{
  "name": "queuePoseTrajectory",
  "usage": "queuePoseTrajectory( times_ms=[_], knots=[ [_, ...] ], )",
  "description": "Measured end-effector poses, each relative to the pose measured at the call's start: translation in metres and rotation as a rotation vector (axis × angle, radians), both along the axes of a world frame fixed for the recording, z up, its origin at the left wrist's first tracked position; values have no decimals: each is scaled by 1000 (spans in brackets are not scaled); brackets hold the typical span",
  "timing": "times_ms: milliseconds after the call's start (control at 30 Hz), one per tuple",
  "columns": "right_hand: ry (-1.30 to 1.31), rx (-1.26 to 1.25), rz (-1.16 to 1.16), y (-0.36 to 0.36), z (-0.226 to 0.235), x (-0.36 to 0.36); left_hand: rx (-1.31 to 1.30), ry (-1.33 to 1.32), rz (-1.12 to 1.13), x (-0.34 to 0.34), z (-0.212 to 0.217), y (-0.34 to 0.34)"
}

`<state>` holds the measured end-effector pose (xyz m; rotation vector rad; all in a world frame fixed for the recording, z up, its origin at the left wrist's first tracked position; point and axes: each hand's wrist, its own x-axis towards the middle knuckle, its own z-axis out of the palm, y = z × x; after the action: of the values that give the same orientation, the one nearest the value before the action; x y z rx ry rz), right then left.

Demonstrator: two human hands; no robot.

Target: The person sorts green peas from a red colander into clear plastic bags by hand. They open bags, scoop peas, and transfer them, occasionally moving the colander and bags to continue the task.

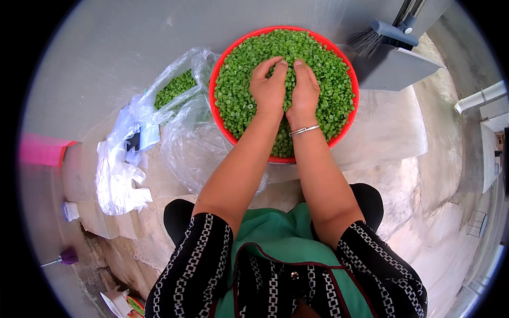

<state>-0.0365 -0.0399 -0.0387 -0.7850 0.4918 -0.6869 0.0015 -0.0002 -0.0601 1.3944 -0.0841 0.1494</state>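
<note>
A large red basin (pixel 214 88) stands before me, heaped with small chopped green vegetable pieces (pixel 249 119), some cut into rings. My left hand (pixel 268 87) and my right hand (pixel 304 90) are pressed into the middle of the heap. They face each other, thumbs uppermost, with a narrow strip of pieces between them. Both hands are cupped, fingers curled around some of the pieces; several fingertips are buried or hidden behind the thumbs. A thin silver bangle (pixel 304 130) circles my right wrist.
Left of the basin lies a clear plastic bag (pixel 175 122) holding more green pieces (pixel 175 89), beside white plastic bags (pixel 117 177). At the upper right, a grey broom (pixel 366 42) and a dustpan (pixel 392 69) lean by the metal wall. A white pipe (pixel 480 98) runs at the far right.
</note>
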Motion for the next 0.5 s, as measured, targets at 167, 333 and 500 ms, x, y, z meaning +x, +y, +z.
queuePoseTrajectory(
  times_ms=[167, 333, 500],
  knots=[
    [-71, -57, 43, 22, 20, -7, -23, -109, 53, -8, 17, 25],
    [-112, -73, 191, 80, 30, -13, -41, -20, 147, -29, 46, 90],
    [-53, -59, 386, 163, 4, -16, -156, 81, 288, -43, 20, 175]
  ],
)
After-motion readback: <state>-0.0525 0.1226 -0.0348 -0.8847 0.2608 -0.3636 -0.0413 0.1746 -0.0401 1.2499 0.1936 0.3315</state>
